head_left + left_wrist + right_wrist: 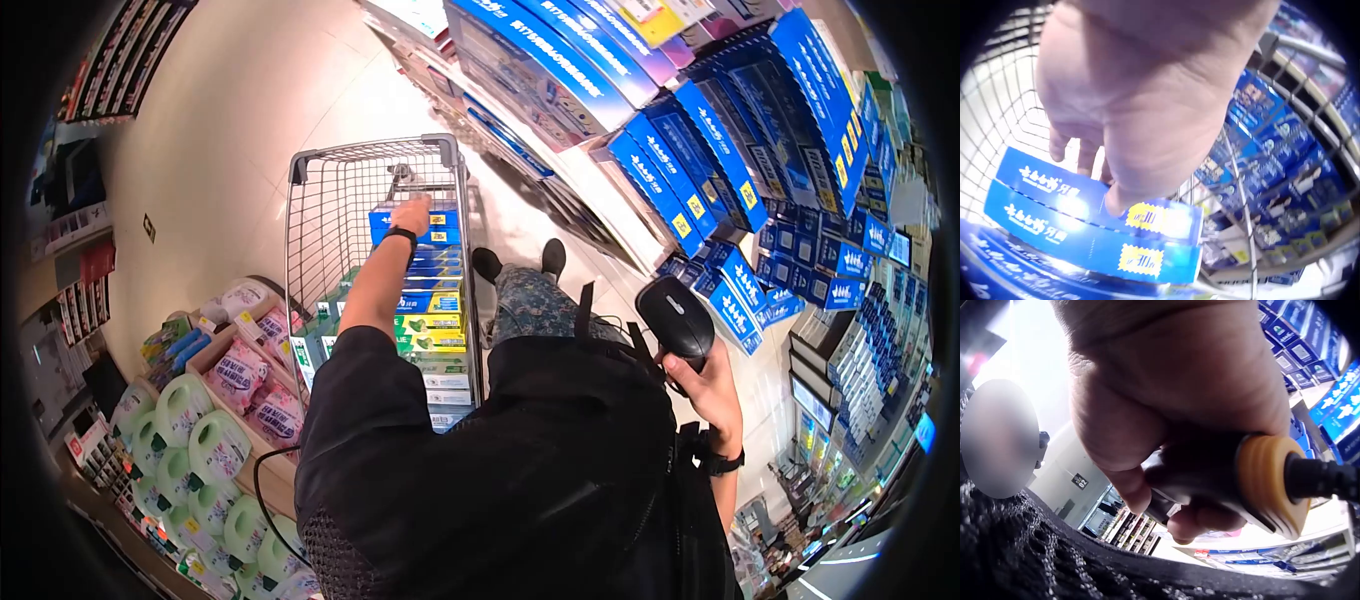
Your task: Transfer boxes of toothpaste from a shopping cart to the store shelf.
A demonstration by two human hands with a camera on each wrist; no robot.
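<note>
The left hand (410,215) curled its fingers over the top blue box (1041,182), thumb on its face. Under the fingers, stacked boxes (430,322) filled much of the cart (370,148), so the loading looked well along. The right hand (715,395) gripped a black scanner (677,315).

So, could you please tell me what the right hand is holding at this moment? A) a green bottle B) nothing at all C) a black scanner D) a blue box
C: the right hand grips a black scanner with a cable at its end, while the left hand holds a blue box in the cart.
</note>
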